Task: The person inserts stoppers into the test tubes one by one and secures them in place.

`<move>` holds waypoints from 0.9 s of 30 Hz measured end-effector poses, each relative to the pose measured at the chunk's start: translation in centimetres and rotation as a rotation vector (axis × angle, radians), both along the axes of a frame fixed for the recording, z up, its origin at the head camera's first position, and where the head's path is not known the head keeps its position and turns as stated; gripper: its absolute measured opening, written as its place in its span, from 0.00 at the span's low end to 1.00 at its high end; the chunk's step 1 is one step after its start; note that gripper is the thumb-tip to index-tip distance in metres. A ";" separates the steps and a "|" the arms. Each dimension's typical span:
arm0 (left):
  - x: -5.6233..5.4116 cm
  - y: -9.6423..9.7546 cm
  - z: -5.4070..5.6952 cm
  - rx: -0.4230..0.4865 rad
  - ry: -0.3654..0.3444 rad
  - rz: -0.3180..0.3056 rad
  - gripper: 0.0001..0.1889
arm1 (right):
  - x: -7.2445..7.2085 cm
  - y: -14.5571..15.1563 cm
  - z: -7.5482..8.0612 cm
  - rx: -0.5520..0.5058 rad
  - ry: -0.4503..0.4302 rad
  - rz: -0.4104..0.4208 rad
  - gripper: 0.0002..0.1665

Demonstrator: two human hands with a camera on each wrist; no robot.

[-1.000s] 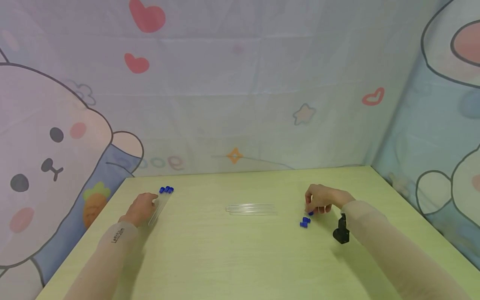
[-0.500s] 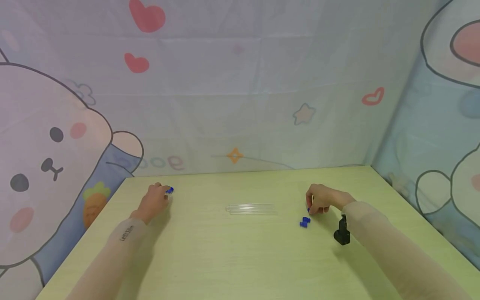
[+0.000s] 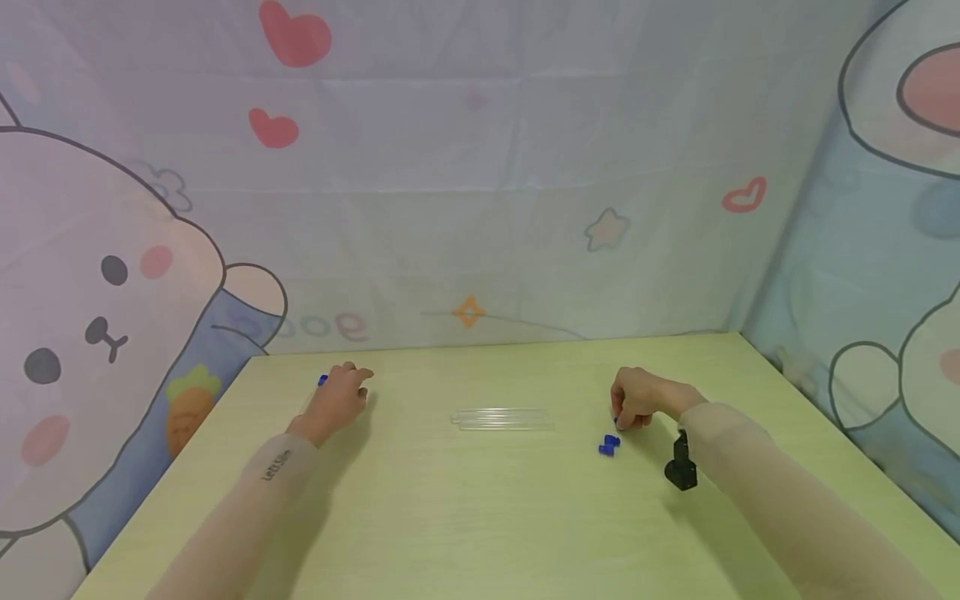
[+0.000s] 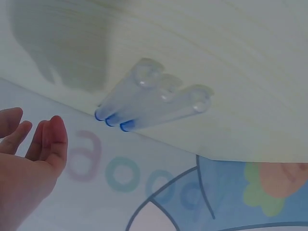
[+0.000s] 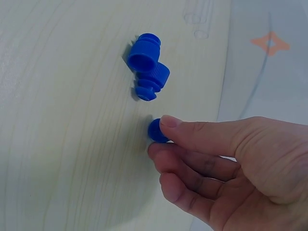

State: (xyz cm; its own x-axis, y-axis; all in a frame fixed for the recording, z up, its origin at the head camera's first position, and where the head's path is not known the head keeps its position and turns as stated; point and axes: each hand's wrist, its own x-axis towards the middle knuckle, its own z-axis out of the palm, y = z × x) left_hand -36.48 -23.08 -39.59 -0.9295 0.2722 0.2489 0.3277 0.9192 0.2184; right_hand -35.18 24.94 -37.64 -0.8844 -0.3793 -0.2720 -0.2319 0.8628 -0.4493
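Note:
My left hand is above the far left of the table, fingers loosely bent, holding nothing. Three clear test tubes with blue stoppers lie side by side near it; in the left wrist view they are apart from the hand. The head view shows one blue stopper beside that hand, which hides the others. At the right, my right hand pinches a blue stopper between thumb and forefinger, low over the table. Two more blue stoppers lie touching each other close by.
Several clear test tubes without stoppers lie together mid-table. A patterned cloth backdrop rises behind the table. A black device is attached at the right wrist.
My left hand has moved right and away from me, passing over the stoppered tubes. My right hand stays in place; the stopper at its fingertips is now mostly covered.

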 end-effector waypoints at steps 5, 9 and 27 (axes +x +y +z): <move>0.0 1.3 0.1 -0.002 -0.012 -0.023 0.19 | 0.0 -0.2 0.1 0.004 0.002 0.008 0.03; 0.0 2.2 0.2 -0.001 -0.005 -0.048 0.19 | 0.0 -0.3 0.1 0.002 0.003 0.007 0.03; -0.2 5.9 0.0 0.008 -0.026 -0.123 0.18 | -0.1 -0.7 0.3 0.047 -0.005 -0.013 0.05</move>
State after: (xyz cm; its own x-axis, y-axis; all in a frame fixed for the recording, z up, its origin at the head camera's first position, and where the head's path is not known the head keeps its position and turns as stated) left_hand -36.64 -17.16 -39.61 -0.8952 0.3830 0.2279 0.4324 0.8704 0.2355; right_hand -35.29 24.21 -37.39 -0.8878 -0.3545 -0.2934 -0.2184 0.8859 -0.4092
